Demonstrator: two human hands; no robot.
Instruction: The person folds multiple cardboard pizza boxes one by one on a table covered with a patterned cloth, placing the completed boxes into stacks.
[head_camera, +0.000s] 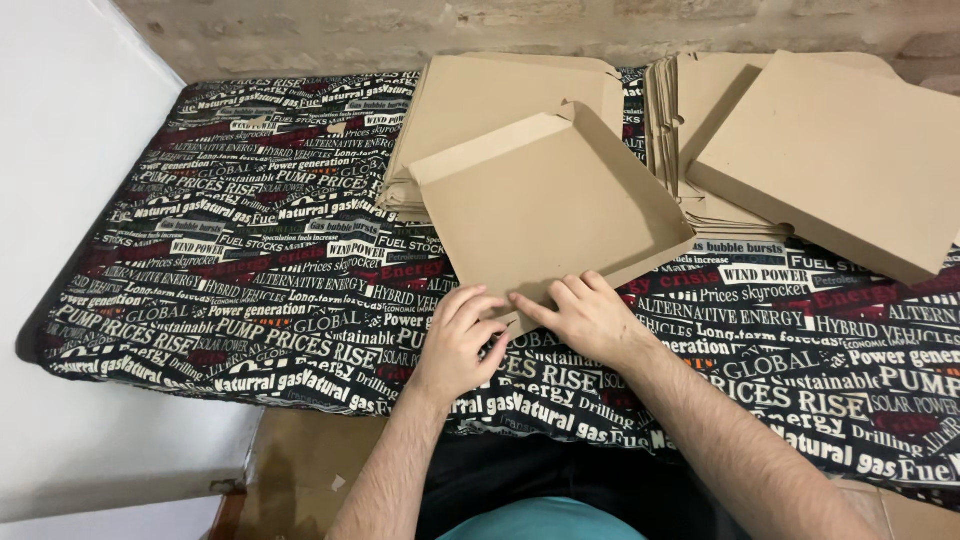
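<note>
A flat brown cardboard box blank (545, 205) lies tilted in the middle of the table, with one side wall folded up along its far right edge. My left hand (458, 340) and my right hand (588, 315) both press on its near corner, fingers curled over the front flap. The fingertips of the two hands almost meet at the cardboard's edge.
The table has a black cloth (250, 270) printed with white and red lettering. A stack of flat cardboard blanks (480, 85) lies behind the one I hold. Another stack (700, 130) stands at the back right with a folded box (840, 160) on it. White wall at left.
</note>
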